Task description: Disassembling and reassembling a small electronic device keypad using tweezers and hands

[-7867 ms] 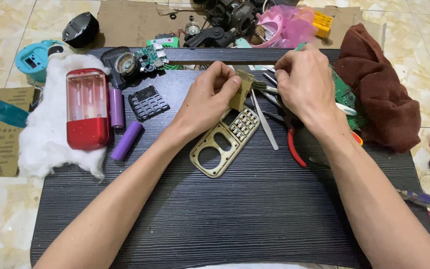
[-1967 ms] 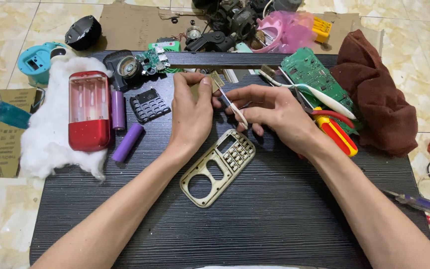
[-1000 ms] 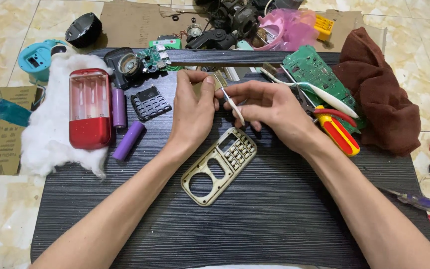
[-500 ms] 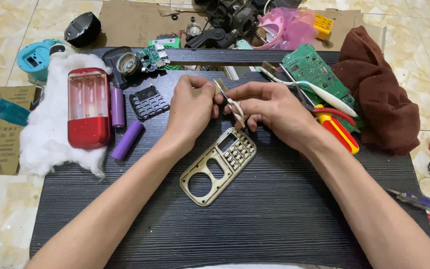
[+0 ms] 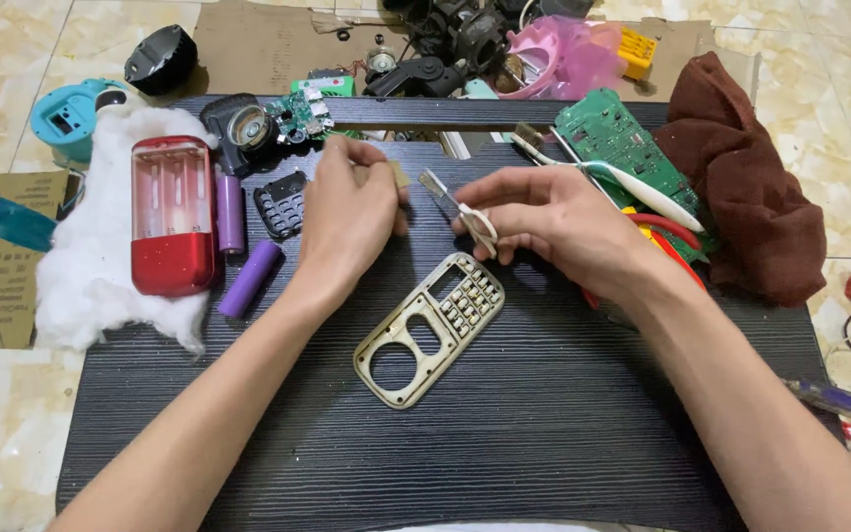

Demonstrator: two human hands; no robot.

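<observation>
My left hand (image 5: 347, 212) is closed around a small tan piece (image 5: 399, 175) that pokes out beside the thumb. My right hand (image 5: 549, 222) grips a pair of metal tweezers (image 5: 455, 202), its tips pointing up and left toward the tan piece, a short gap apart. Just below both hands a gold phone front frame with a keypad (image 5: 430, 328) lies flat on the black ribbed mat (image 5: 544, 433).
Left of my hands lie a dark rubber keypad (image 5: 281, 205), two purple cells (image 5: 248, 278), a red housing (image 5: 171, 217) on white cotton (image 5: 81, 296). To the right sit a green circuit board (image 5: 615, 138), a white toothbrush (image 5: 632, 182), red-handled pliers and a maroon cloth (image 5: 755, 202). Parts clutter the mat's far edge.
Since 7.9 s ago my right hand has picked up the tweezers. In the last second both hands shifted slightly left and the tweezers tips drew apart from the tan piece.
</observation>
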